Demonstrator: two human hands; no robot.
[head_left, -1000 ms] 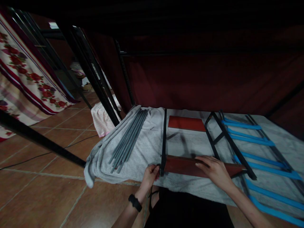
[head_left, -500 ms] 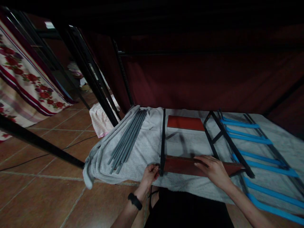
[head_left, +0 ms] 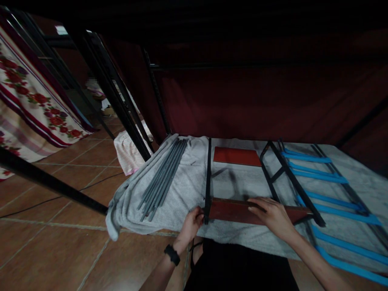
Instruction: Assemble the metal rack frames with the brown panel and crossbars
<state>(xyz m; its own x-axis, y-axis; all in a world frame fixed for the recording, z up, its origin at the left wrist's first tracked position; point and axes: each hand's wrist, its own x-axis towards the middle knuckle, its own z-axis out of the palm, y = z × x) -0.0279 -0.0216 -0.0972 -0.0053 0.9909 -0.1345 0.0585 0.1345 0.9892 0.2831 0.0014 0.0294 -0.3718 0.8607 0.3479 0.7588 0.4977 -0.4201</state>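
My left hand (head_left: 192, 224), with a black band on the wrist, is at the near end of a black metal bar (head_left: 208, 182). Its fingertips are pinched together against the bar's outer side, and whatever is between them is too small to make out. A reddish-brown board (head_left: 233, 212) stands on edge between this bar and a black angled frame (head_left: 287, 173). My right hand (head_left: 273, 216) grips the board's top edge, fingers over the far side. Further back, an orange-red panel (head_left: 238, 156) spans the bar and the frame.
Several grey rods (head_left: 165, 178) lie bundled on the grey blanket (head_left: 194, 186) to the left, a small screw-like piece (head_left: 193, 163) beside them. Black frames with blue bars (head_left: 327, 176) lie at the right. A black post (head_left: 112, 97) slants at the left, and a dark beam runs overhead.
My left hand has shifted slightly and its fingers have turned at the bar's end. My right hand keeps its place on the board.
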